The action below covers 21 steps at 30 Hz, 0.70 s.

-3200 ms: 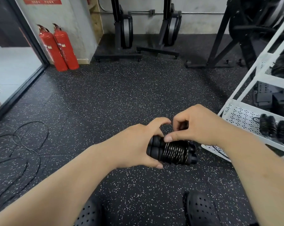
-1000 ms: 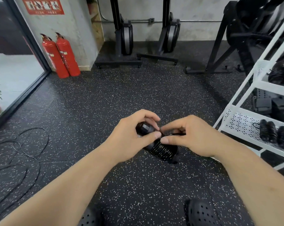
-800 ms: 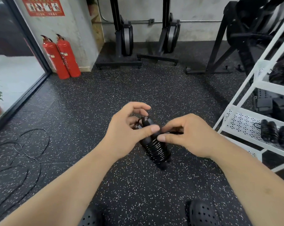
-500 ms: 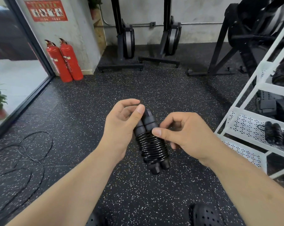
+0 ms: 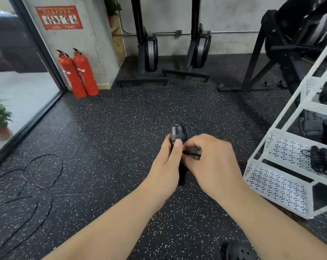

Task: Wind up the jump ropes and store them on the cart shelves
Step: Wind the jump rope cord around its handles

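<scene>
Wound jump rope point(image 5: 178, 132): black, cord coiled around both handles, held roughly upright in the air between the two hands, above the speckled rubber floor point(image 5: 121, 124). Only the handle tops and the lower tip show; the coils are hidden behind the hands.

Left hand point(image 5: 165, 166): fingers wrapped around the bundle, thumb pressed high on the handles.

Right hand point(image 5: 213, 162): fingers curled, pinching a short free end of cord point(image 5: 193, 155) just beside the left thumb.

White cart point(image 5: 275, 184) stands near on the right. Its middle shelf point(image 5: 286, 149), perforated, carries another wound rope point(image 5: 320, 160).

Loose rope point(image 5: 37, 182) lies in open loops on the floor, well apart to the left. Two red fire extinguishers point(image 5: 78, 74) stand against the far wall. A black shoe point(image 5: 237, 252) sits at the bottom edge.
</scene>
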{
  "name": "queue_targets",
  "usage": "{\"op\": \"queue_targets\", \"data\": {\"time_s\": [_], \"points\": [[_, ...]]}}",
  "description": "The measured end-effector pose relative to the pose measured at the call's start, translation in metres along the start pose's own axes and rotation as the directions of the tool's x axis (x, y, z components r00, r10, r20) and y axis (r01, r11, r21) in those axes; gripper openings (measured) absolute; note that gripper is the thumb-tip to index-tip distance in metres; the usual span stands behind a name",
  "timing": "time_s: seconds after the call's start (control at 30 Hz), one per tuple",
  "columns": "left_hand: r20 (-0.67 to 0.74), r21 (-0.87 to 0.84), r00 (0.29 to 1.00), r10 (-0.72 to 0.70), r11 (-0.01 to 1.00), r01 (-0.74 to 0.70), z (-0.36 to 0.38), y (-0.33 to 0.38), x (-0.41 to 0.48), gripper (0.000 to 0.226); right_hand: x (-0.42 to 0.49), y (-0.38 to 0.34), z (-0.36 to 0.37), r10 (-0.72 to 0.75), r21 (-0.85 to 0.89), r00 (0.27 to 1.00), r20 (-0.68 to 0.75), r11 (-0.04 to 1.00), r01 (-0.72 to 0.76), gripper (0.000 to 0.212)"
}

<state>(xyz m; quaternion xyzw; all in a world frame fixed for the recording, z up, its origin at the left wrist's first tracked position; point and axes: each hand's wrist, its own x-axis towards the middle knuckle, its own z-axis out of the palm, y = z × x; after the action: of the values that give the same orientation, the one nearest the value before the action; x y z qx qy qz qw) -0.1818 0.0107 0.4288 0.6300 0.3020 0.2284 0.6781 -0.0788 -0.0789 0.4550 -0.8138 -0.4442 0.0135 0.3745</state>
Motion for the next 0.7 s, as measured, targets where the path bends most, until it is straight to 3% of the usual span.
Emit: {"op": "queue_targets", "data": {"time_s": [0.17,0.33,0.47,0.63,0.7], "points": [[-0.043,-0.114,0.999,0.003,0.993,-0.008,-0.006,-0.001,0.002,0.032,0.001,-0.002,-0.005,-0.13,0.102,0.984,0.119,0.988,0.118,0.019],[-0.063,-0.119,0.998,0.014,0.993,-0.022,-0.002,0.002,0.002,0.035,0.004,-0.001,-0.021,0.004,0.327,0.989,0.15,0.943,-0.054,0.03],[-0.046,-0.114,0.998,0.04,0.992,-0.045,0.001,0.002,0.004,0.039,0.001,-0.005,-0.028,0.136,0.609,0.984,0.113,0.773,-0.177,0.039],[-0.087,-0.05,0.986,0.141,0.988,-0.146,0.001,0.002,0.007,0.039,-0.004,-0.005,-0.022,0.309,0.846,0.95,0.041,0.495,-0.198,0.041],[-0.094,-0.013,0.977,0.193,0.981,-0.195,0.002,0.001,0.007,0.039,-0.008,-0.011,-0.013,0.337,0.883,0.941,0.015,0.437,-0.171,0.04]]}}
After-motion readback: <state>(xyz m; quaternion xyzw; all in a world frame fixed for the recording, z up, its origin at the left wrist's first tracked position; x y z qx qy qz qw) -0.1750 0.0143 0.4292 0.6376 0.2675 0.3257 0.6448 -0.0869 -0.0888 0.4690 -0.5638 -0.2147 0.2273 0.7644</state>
